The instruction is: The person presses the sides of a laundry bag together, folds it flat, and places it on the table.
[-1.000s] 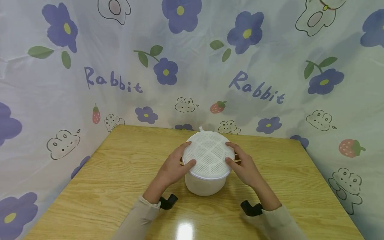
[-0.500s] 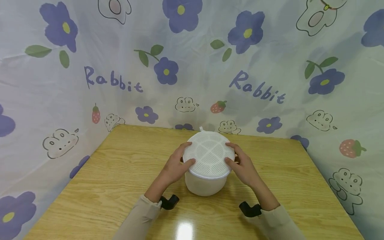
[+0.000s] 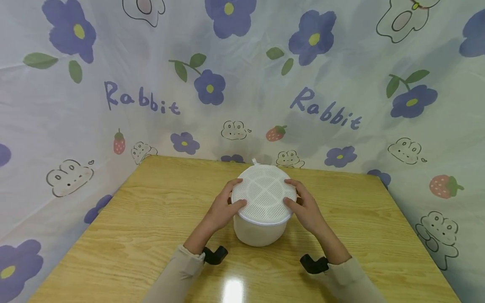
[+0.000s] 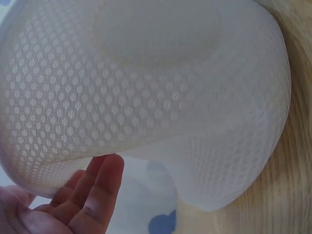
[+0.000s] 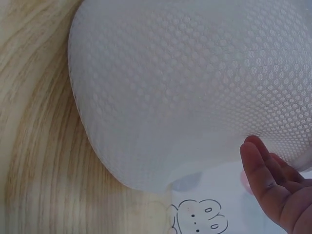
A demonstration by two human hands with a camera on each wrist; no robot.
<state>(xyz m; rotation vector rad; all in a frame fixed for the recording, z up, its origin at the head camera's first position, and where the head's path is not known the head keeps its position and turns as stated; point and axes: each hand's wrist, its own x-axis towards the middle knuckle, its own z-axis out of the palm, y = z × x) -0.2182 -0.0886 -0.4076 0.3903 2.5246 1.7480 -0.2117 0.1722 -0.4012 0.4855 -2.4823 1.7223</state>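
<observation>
A white mesh laundry bag [image 3: 264, 193], round and drum-shaped, stands on the table with its mesh top tilted towards me. My left hand [image 3: 222, 207] holds the upper edge from the left, thumb on top and the other fingers down the side. On the opposite side my right hand [image 3: 307, 210] grips the edge the same way. In the left wrist view the mesh wall [image 4: 122, 92] sags inward above the fingers [image 4: 100, 195]. The right wrist view has fingertips right at the honeycomb wall [image 5: 190, 83], which also dents in there. A small white tab [image 3: 254, 161] sticks out at the back.
The wooden table [image 3: 163, 185] reaches back to a cloth backdrop [image 3: 250, 101] printed with flowers, rabbits and strawberries. Black wrist mounts [image 3: 215, 255] jut inward below both hands. Light glares on the table near the front.
Both hands keep their hold at the bag's edge, and the bag stays nearly in place. The backdrop has shifted slightly upward in the head view.
</observation>
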